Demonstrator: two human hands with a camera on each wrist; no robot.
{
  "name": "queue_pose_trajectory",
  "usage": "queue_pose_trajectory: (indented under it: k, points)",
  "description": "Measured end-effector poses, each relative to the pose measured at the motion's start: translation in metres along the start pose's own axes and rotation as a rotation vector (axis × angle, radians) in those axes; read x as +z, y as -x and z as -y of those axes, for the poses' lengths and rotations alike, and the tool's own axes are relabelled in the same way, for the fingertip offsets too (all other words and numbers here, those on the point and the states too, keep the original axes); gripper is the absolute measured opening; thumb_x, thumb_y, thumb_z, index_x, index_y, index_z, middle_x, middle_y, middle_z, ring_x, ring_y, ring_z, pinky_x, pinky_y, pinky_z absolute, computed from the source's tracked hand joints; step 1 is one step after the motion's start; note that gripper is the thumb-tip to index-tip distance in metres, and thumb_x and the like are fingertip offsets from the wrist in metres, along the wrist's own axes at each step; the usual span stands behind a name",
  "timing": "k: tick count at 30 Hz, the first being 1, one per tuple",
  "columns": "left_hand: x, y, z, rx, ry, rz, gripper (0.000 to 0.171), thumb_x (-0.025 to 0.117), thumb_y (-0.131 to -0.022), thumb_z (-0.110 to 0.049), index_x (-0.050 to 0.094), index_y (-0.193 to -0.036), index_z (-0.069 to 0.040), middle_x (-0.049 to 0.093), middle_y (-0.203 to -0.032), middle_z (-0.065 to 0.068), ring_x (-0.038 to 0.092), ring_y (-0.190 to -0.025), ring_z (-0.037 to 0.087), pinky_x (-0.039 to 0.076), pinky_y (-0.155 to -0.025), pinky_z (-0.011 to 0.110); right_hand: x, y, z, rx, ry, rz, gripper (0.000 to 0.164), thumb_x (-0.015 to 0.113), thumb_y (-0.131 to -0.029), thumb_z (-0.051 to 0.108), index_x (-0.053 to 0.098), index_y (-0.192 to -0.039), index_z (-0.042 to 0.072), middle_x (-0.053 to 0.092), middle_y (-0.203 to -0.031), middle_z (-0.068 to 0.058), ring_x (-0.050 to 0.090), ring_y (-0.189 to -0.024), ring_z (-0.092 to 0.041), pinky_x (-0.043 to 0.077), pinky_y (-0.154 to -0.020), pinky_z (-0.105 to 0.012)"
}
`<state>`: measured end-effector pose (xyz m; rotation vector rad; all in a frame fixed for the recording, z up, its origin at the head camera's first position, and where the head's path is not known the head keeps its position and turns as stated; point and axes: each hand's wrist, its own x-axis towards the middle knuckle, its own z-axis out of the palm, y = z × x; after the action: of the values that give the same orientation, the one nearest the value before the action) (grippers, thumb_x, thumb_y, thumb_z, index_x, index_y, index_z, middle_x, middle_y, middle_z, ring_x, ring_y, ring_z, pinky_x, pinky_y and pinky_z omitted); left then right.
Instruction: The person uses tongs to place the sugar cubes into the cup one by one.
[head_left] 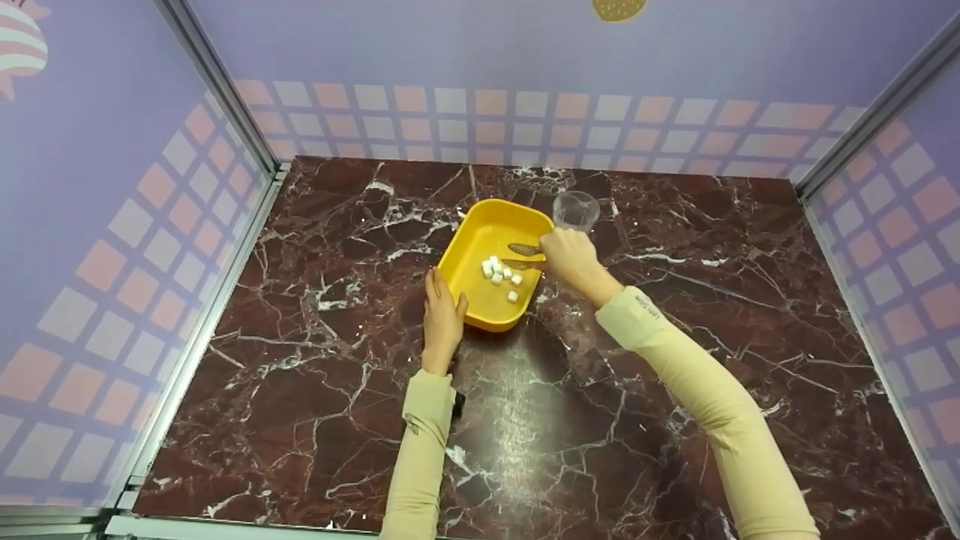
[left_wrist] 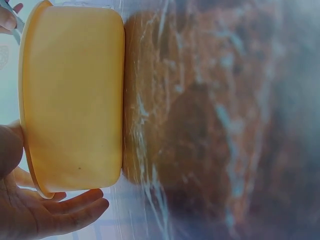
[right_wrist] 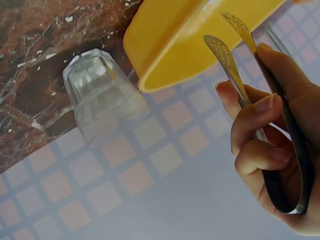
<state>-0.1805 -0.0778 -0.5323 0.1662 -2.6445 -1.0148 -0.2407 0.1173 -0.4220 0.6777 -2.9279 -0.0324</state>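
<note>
- While the right hand [head_left: 570, 255] works over it, the yellow tray [head_left: 480, 311] sits mid-table on the dark marble table [head_left: 675, 420], probably kept from sliding by the left hand [head_left: 442, 319] laid flat against its near-left wall — fingers straight, nothing gripped.
- Right hand pinches metal tongs [right_wrist: 235, 75], fingers curled round both arms; the perforated tips stand apart and carry nothing, pointing into the tray just above the white cubes [head_left: 499, 274].
- Cubes lie loose on the tray floor, clustered near the right side — within reach of the tongs.
- Clear glass [head_left: 576, 210] stands just beyond the tray's far-right corner, close to the right hand; looks empty.
- Both forearms in pale yellow sleeves [head_left: 697, 390], right wrist angled down over the rim.
</note>
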Motion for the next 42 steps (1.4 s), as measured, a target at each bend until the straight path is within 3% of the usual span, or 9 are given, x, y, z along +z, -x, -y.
queue_pose_trajectory:
  k: [8, 20, 42]
  points:
    - [0.000, 0.001, 0.000, 0.012, -0.016, -0.004, 0.060, 0.052, -0.088, -0.016, 0.025, -0.137, 0.007, 0.028, -0.140, 0.024, 0.051, -0.099, 0.045, 0.044, -0.081, 0.051, 0.018, -0.002, 0.007, -0.017, 0.034, 0.007, 0.033, 0.075, -0.066, 0.031, 0.066, -0.073, 0.000, 0.066, -0.075, -0.017, 0.062, -0.064, -0.034, 0.050, -0.055, -0.044]
    - [0.003, 0.002, -0.001, -0.004, -0.008, -0.003, 0.060, 0.052, -0.088, -0.017, 0.025, -0.137, 0.006, 0.028, -0.140, 0.023, 0.051, -0.099, 0.044, 0.045, -0.079, 0.051, 0.031, -0.006, 0.010, 0.028, 0.030, 0.064, 0.033, 0.074, -0.067, 0.031, 0.065, -0.076, 0.001, 0.066, -0.078, -0.016, 0.062, -0.068, -0.034, 0.051, -0.057, -0.043]
    - [0.001, 0.000, 0.000, 0.004, -0.032, -0.016, 0.060, 0.053, -0.088, -0.017, 0.026, -0.137, 0.006, 0.030, -0.139, 0.024, 0.052, -0.096, 0.044, 0.046, -0.076, 0.051, 0.026, -0.005, 0.006, 0.025, -0.005, 0.056, 0.029, 0.072, -0.070, 0.029, 0.064, -0.070, 0.001, 0.065, -0.074, -0.018, 0.062, -0.065, -0.035, 0.050, -0.055, -0.045]
